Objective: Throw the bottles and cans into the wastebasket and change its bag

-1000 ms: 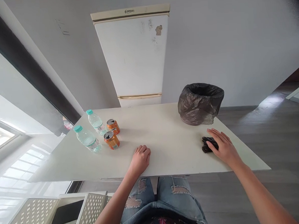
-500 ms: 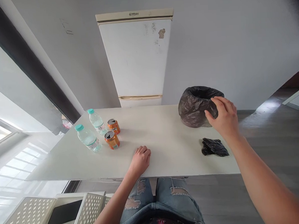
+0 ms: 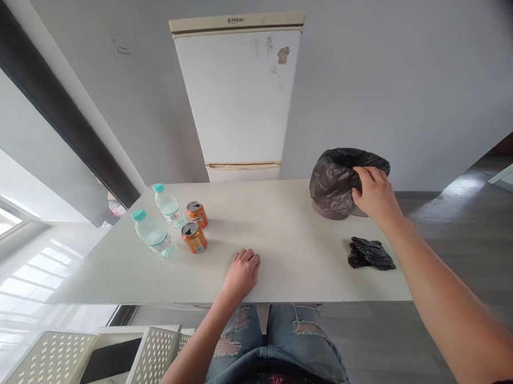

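My right hand (image 3: 377,196) pinches the near rim of a black garbage bag (image 3: 334,179), which lines a small bin (image 3: 330,212) at the table's far right. Only a strip of the bin's base shows below the plastic. My left hand (image 3: 243,268) rests on the white table (image 3: 280,242) near its front edge, fingers curled in and nothing visible in them. A folded black plastic bag (image 3: 370,253) lies in front of the bin, below my right wrist.
Two clear bottles with teal caps, one farther back (image 3: 168,207) and one nearer (image 3: 154,236), stand on the left beside two orange cans (image 3: 196,214) (image 3: 194,237). A white refrigerator (image 3: 240,95) stands behind the table. A pale basket (image 3: 68,365) sits at lower left.
My right hand has closed from a spread pose onto the bag's rim. The bag has lifted slightly, baring more of the bin's base. My left hand stays put.
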The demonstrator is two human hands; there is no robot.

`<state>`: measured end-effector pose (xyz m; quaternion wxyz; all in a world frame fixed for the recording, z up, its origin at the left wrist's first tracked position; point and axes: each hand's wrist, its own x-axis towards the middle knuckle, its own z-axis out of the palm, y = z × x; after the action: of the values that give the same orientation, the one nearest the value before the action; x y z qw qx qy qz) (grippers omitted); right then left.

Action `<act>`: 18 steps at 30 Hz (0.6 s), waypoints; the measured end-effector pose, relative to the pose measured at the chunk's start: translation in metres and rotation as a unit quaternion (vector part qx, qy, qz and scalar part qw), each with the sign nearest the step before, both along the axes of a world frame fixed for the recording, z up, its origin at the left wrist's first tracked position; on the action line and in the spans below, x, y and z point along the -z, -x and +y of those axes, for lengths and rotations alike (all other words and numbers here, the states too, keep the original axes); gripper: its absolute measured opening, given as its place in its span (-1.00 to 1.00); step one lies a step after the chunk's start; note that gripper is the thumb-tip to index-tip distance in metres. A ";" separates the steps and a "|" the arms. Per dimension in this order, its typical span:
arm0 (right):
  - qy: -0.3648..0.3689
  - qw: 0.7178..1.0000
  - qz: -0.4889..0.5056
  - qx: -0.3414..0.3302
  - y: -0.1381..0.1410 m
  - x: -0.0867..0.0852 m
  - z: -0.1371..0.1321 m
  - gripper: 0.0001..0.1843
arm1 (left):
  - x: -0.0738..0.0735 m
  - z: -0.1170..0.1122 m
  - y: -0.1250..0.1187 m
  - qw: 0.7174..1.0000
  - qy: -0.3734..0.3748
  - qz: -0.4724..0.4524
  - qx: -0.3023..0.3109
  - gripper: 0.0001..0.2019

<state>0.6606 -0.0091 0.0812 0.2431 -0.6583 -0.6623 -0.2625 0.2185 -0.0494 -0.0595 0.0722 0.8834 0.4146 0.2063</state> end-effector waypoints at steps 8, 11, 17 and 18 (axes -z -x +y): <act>0.029 0.999 -0.033 0.011 -0.010 -0.003 0.012 -0.37 | 0.002 0.000 0.000 1.000 0.011 0.004 -0.004 -0.78; 0.027 0.999 -0.030 0.000 -0.006 -0.003 0.012 -0.41 | 0.002 0.000 0.001 1.000 0.007 0.004 -0.003 -0.79; 0.027 0.998 -0.026 -0.056 0.026 -0.015 -0.005 -0.46 | 0.004 0.001 0.000 1.000 -0.012 0.000 0.000 -0.79; 0.027 0.997 -0.021 -0.066 0.035 -0.019 -0.010 -0.45 | 0.003 0.000 0.000 1.000 -0.013 -0.003 0.000 -0.78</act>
<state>0.6254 -0.0196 0.0999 0.2278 -0.6139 -0.7161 -0.2419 0.2185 -0.0490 -0.0629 0.0622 0.8835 0.4116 0.2146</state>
